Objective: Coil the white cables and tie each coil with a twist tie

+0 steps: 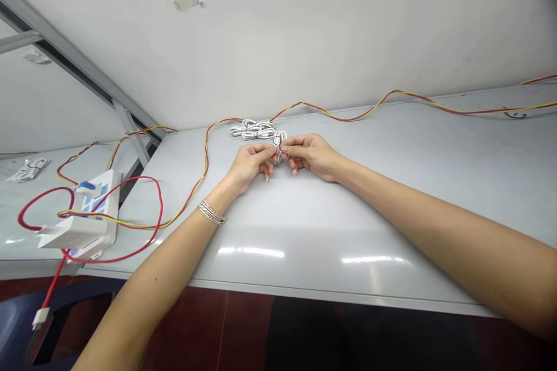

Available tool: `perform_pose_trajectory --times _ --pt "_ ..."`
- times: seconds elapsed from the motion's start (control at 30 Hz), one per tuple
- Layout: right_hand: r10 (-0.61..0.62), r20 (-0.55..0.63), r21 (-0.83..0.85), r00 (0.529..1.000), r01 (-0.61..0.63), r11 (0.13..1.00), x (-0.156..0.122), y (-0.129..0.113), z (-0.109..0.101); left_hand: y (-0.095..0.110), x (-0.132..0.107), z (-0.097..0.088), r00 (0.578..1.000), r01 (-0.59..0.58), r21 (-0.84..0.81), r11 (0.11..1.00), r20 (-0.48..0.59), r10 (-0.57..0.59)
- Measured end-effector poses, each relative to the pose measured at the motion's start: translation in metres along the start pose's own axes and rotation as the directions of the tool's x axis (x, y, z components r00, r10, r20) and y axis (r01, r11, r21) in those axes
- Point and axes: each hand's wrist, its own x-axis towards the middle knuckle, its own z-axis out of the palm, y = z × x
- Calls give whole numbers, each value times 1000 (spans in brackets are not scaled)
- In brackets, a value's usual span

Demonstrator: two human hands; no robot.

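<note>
My left grip (249, 166) and right grip (311, 156) are both nearly closed, their fingertips (275, 149) meeting on a small looped white cable (277, 141) held between them. A coiled white cable bundle (255, 129) lies just beyond on the pale grey worktop (339, 220), beside a twisted red-and-yellow wire (348, 115).

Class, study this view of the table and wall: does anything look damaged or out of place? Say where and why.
The white wall behind the table has a peeled patch near the top of the view. Its rough, discoloured surface breaks the otherwise smooth paint.
</note>
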Motion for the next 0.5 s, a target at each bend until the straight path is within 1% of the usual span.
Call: perform_pose_trajectory --times 0.5 --pt "2 6 -3 1000 -2 1000 1 0 0 0 1 2 1000 10 12 1000 3 -10"
